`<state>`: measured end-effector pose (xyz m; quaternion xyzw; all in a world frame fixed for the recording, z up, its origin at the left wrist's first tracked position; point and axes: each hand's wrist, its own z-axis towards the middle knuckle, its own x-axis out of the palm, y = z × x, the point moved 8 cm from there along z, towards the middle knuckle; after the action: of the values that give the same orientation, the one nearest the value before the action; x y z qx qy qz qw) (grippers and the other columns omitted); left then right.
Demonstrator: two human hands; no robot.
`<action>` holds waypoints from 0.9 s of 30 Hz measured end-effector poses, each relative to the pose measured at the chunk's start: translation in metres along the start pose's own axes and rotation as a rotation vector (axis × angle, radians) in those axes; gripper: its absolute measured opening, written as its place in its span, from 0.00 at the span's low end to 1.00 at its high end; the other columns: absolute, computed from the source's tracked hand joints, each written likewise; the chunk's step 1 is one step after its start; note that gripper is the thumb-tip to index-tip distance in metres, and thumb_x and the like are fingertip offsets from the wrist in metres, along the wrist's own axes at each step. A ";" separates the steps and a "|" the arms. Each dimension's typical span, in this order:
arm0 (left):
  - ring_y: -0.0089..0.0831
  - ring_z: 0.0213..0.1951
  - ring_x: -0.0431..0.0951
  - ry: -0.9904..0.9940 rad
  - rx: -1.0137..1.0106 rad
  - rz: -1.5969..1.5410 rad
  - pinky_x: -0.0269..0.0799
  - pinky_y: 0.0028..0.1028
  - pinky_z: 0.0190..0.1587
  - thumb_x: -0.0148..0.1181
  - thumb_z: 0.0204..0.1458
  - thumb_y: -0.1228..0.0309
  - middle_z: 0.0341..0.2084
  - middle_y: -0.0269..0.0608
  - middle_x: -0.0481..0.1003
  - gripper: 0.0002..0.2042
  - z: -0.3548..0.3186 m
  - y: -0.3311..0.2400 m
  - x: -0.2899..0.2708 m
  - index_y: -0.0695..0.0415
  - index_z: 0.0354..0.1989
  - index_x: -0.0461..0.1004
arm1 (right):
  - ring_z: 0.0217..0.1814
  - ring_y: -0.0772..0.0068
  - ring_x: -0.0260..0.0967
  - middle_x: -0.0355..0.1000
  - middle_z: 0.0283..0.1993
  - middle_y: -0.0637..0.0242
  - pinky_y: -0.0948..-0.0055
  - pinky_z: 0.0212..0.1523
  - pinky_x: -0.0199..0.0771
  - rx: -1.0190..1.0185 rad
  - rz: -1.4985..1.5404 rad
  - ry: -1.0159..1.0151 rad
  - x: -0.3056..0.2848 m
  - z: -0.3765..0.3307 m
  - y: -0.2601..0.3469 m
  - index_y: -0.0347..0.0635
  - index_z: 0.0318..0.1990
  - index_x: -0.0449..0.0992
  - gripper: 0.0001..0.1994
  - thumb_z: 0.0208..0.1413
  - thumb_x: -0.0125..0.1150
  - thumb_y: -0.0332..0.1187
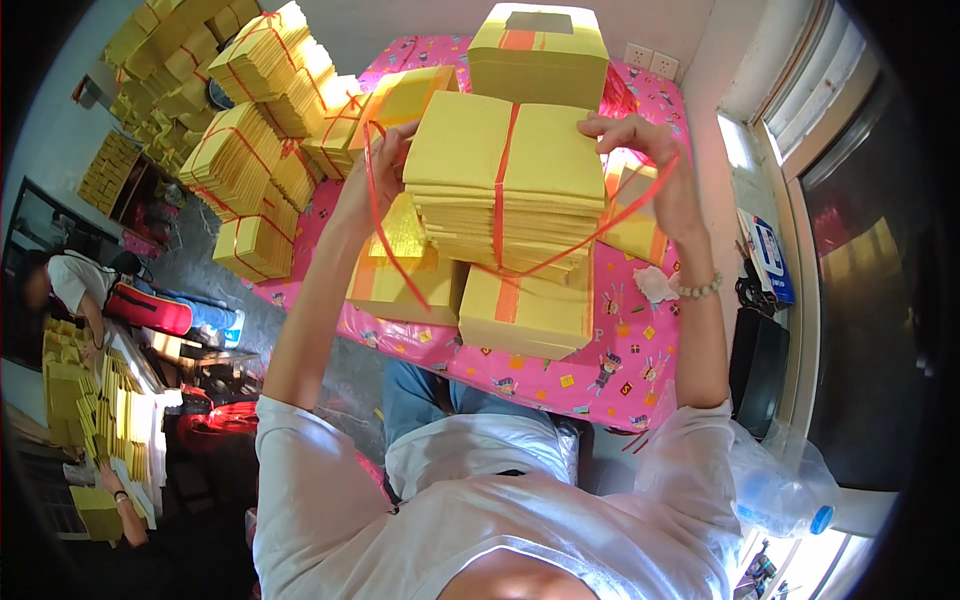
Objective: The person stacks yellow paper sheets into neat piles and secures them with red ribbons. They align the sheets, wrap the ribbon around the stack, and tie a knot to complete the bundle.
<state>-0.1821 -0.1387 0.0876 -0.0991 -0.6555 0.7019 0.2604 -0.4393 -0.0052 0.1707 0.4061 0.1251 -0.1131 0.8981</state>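
A thick bundle of yellow paper sheets (pixel 455 150) is between my two hands above the bed-like surface, its layers slightly uneven. One red strap (pixel 499 190) runs down its middle. My left hand (pixel 383 165) has its fingers closed at the bundle's left edge; a loose red strap end hangs beside it. At the far right corner, my right hand (pixel 645 145) is bent with its fingertips on the top sheets. Another loose strap length (pixel 625 212) curves from that hand to the bundle's front. Part of the left fingers is hidden. Below are a yellow block (pixel 545 315) and another block (pixel 405 290).
A pink patterned cover (pixel 480 375) lies under the blocks. Behind stands a tall yellow stack (pixel 540 75); tied bundles (pixel 235 150) pile up at left. A co-worker (pixel 85 285) is at the far left. A window (pixel 850 230) and a large plastic bottle (pixel 790 490) are at right.
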 end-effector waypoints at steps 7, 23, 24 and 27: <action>0.26 0.46 0.72 0.061 0.080 0.343 0.67 0.27 0.51 0.40 0.63 0.53 0.45 0.40 0.73 0.25 0.004 -0.038 0.007 0.63 0.54 0.69 | 0.51 0.67 0.69 0.75 0.39 0.64 0.65 0.59 0.60 0.228 -0.092 0.133 -0.009 0.023 0.002 0.37 0.36 0.77 0.39 0.63 0.19 0.60; 0.21 0.29 0.74 0.214 0.227 0.824 0.70 0.22 0.36 0.39 0.64 0.60 0.27 0.35 0.74 0.17 0.045 -0.083 0.070 0.60 0.42 0.73 | 0.33 0.76 0.70 0.72 0.31 0.69 0.75 0.36 0.67 0.326 -0.206 0.243 -0.006 0.075 -0.001 0.40 0.31 0.73 0.28 0.64 0.31 0.52; 0.20 0.27 0.73 0.261 0.223 0.917 0.69 0.22 0.34 0.40 0.64 0.60 0.26 0.33 0.73 0.17 0.048 -0.083 0.076 0.60 0.42 0.72 | 0.30 0.76 0.68 0.71 0.29 0.69 0.75 0.34 0.66 0.286 -0.262 0.222 -0.010 0.082 0.003 0.40 0.30 0.73 0.27 0.64 0.32 0.51; 0.19 0.23 0.67 0.295 0.137 0.967 0.64 0.22 0.29 0.41 0.63 0.59 0.21 0.31 0.69 0.17 0.046 -0.079 0.103 0.59 0.38 0.73 | 0.22 0.79 0.63 0.65 0.24 0.72 0.79 0.28 0.63 0.345 -0.455 0.231 -0.015 0.096 0.007 0.41 0.27 0.71 0.25 0.64 0.34 0.49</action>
<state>-0.2732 -0.1275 0.1905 -0.4717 -0.4435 0.7621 0.0017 -0.4387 -0.0720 0.2418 0.5243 0.2930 -0.2840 0.7474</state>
